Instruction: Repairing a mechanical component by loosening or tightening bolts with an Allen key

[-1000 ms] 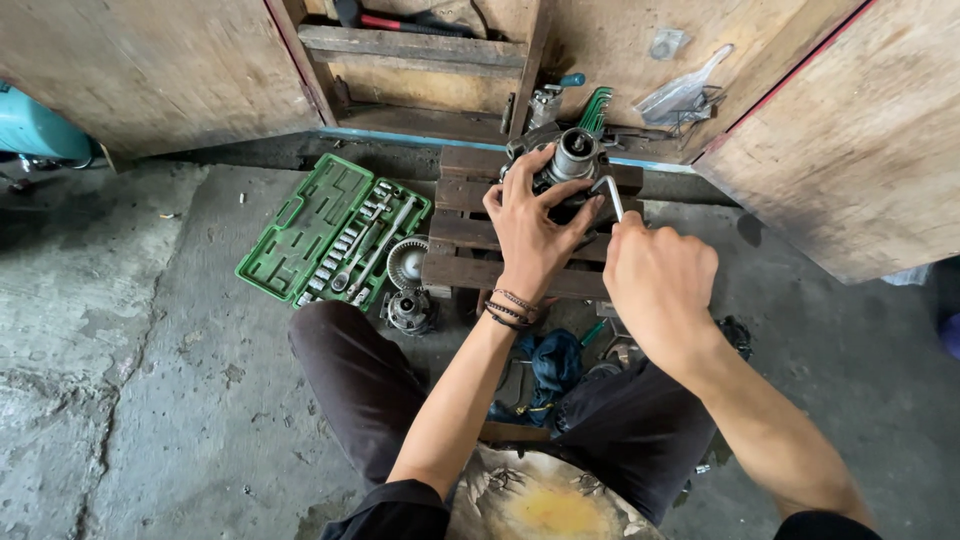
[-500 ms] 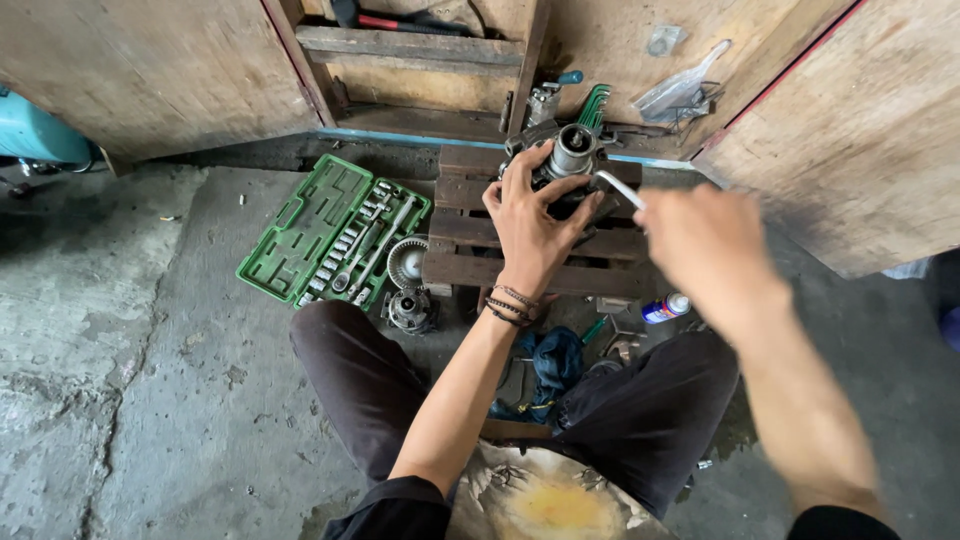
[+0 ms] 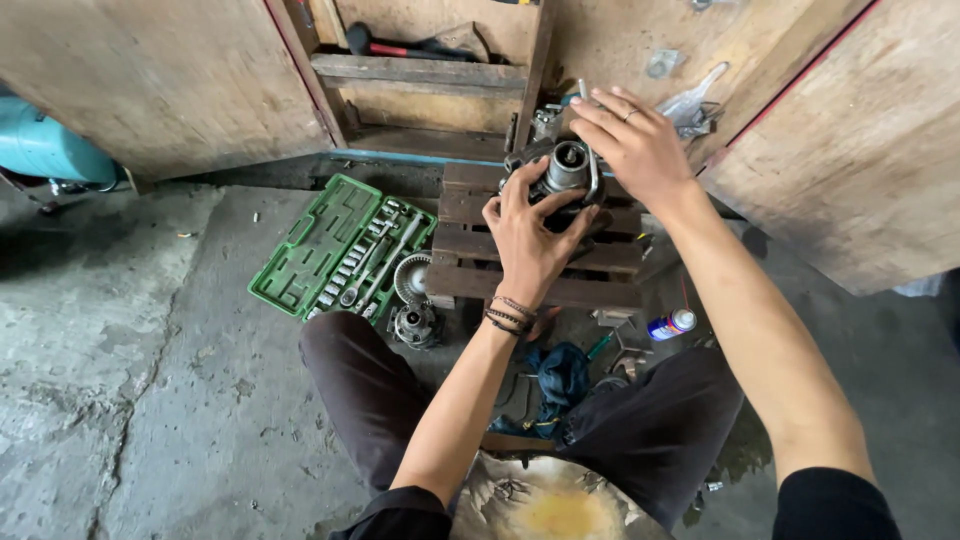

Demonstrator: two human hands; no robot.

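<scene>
Left hand (image 3: pixel 530 235): forearm extended away from the body, palm down, fingers spread and curled around the near side of a grey metal engine part (image 3: pixel 566 172), gripping it; dark cord bracelets at the wrist. Right hand (image 3: pixel 632 142): arm reaching further out, hand arched over the far right side of the same part, fingertips bent down onto its rim and touching it; whether it clamps anything cannot be told. Engine part: round, with an open bore on top, standing on the far end of a small dark wooden pallet (image 3: pixel 540 255) in front of the seated person's knees. Left of the pallet: green plastic socket-set case (image 3: pixel 335 245), lid open flat, rows of sockets and a ratchet in the right half. Between case and pallet: two round toothed metal parts (image 3: pixel 412 300), one just nearer than the other. Right of the pallet, near side: small spray can (image 3: pixel 670 324), blue and white with a red cap, lying on its side on the concrete floor (image 3: pixel 150 400). Between the legs: dark blue rag (image 3: pixel 560 375). Far side: plywood panels (image 3: pixel 160 70) and a wooden shelf (image 3: pixel 420 70) bearing a red-handled tool (image 3: pixel 395 47). Far left edge: teal rounded object (image 3: pixel 45 150).
</scene>
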